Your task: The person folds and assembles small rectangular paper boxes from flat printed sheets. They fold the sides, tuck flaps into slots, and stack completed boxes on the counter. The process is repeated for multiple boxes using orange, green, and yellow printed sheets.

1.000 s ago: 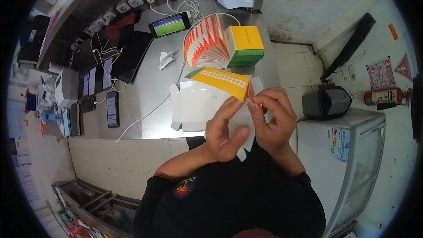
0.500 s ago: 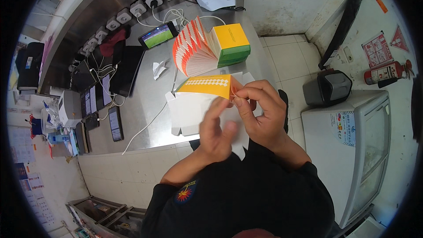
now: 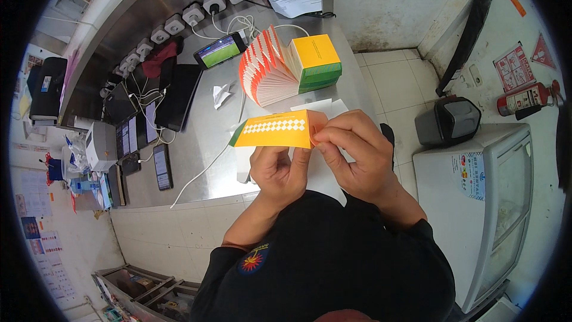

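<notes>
Plainly, the right hand [image 3: 357,150] pinches the yellow carton [image 3: 271,126] at one end, the left hand [image 3: 277,174] beneath, grip unclear

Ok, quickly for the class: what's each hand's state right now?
Left hand: half-curled at the yellow-green paper carton; grip cannot be told.
Right hand: closed, pinching the carton's right end.
</notes>
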`<state>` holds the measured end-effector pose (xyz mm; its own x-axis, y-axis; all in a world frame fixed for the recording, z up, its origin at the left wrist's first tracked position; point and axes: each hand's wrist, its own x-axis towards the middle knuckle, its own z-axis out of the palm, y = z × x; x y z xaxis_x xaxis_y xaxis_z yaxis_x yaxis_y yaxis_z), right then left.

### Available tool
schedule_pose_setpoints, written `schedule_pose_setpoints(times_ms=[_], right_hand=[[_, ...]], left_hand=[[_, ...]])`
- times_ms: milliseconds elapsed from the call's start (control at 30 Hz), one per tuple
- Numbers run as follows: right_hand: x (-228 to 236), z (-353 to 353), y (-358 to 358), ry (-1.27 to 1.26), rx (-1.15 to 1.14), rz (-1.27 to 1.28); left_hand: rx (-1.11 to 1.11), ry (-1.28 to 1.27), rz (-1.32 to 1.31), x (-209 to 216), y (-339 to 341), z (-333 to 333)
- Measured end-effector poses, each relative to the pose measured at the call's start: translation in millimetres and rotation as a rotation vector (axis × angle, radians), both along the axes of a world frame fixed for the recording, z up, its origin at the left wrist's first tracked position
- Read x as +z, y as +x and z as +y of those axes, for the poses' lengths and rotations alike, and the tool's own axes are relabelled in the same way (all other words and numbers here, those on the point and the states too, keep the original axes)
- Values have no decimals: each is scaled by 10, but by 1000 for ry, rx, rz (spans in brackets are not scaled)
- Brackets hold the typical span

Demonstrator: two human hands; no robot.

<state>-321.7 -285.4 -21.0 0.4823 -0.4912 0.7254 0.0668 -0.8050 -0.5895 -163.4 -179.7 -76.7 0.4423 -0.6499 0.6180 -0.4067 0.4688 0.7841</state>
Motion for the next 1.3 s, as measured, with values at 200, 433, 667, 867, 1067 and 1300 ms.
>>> schedule_pose_setpoints(times_ms=[200,433,667,867,1067,1300], right_hand=[[45,-30,-67,50,64,-10],[75,-70,-90,43,56,-87],[-36,1,-59,-90,96,-20],[-229,51,-57,360,141,-378],[-404,111,-19,114,-11,74],[-603,298,51,-77,304,72]], left_hand=[[1,-38,124,27,-46,16],[-68,-147,222,-12,-87,-25],[-95,-109,267,183,-152,66],[77,46,-680,360,29,333],[-2,313,-836,-129,154,370],[-258,209,988,-289,123,381]])
